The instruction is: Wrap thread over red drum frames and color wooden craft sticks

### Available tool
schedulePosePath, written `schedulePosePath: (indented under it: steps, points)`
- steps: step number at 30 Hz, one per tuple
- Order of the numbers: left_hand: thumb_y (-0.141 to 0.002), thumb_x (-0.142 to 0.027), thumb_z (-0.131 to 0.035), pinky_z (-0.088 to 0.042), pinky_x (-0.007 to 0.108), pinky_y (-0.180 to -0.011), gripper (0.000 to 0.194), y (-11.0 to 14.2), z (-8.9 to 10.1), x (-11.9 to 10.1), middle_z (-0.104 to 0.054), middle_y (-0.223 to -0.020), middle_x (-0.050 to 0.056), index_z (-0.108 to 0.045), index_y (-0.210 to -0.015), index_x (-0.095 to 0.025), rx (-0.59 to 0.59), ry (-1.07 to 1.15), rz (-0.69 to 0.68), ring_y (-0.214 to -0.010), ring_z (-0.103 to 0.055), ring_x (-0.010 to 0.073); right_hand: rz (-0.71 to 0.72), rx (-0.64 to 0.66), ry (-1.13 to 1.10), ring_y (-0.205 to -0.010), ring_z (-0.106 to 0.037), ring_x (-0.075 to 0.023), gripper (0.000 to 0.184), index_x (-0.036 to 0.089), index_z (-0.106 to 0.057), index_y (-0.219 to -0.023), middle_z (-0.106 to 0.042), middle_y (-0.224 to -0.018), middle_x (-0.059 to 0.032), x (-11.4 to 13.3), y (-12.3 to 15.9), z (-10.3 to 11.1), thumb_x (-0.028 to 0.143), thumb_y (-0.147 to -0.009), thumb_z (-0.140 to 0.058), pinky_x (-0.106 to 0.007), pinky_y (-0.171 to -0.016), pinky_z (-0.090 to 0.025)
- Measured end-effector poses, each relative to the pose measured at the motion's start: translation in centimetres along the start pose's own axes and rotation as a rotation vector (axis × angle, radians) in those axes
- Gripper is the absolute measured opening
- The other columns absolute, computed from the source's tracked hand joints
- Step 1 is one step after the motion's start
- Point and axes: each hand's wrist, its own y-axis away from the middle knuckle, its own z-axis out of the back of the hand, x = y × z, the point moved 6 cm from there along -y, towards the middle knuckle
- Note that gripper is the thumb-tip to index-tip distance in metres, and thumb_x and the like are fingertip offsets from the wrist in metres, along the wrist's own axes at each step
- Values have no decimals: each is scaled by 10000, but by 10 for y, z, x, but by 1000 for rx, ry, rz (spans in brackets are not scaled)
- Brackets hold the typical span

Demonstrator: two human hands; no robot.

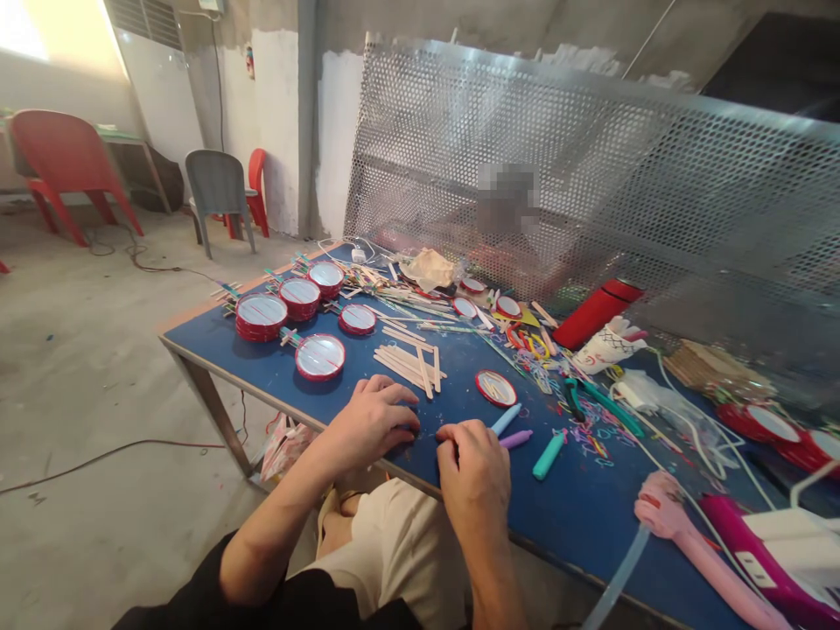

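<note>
My left hand (387,416) rests on the blue tabletop near its front edge, fingers bent and slightly apart, with nothing visible in them. To its right, my right hand (476,464) lies at the same edge with fingers loosely curved, and no held thing shows. Just beyond my left hand is a group of flat wooden craft sticks (408,363), some lying across others. A red-rimmed round disc (496,388) with short pieces on it lies beyond my right hand. Close by that hand are a blue pen-like tube (507,420), a purple one (516,439) and a green one (549,455).
Stacked red-rimmed paddles (261,315) stand at the left. Farther back are loose sticks, a red bottle (598,312) and a white cup of pens (607,346). Colourful scraps, cables and a pink hose-like arm (709,560) occupy the right. A perforated metal panel (420,131) stands behind.
</note>
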Motion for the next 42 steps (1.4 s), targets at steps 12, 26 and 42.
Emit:
schedulePosePath:
  steps: [12,26,42]
  points:
    - [-839,-114,-733,-366,435,-960,155,-8,-3,2,-693,-1285,23,-748,-919,-245,93,7,65,-1171,-510,283,-47,-22,89,-826,-533,-243,243,206,-665,-787,-657,-826,-51,-1,0,0,42,-869,-505,-332,-724,-299]
    - [-803,-74,-740,-374,489,-988,154,-9,-3,4,-679,-1337,31,-715,-793,-225,72,55,70,-1262,-475,325,-94,-208,82,-842,-553,-250,224,191,-689,-952,-696,-901,-67,0,8,11,116,-946,-478,-337,-735,-334]
    - [-810,-76,-726,-381,480,-1003,159,-9,-3,4,-691,-1313,30,-733,-822,-235,79,67,73,-1238,-491,302,-69,-113,-97,-789,-558,-227,216,221,-631,-743,-657,-766,-28,0,5,11,97,-857,-497,-329,-722,-329]
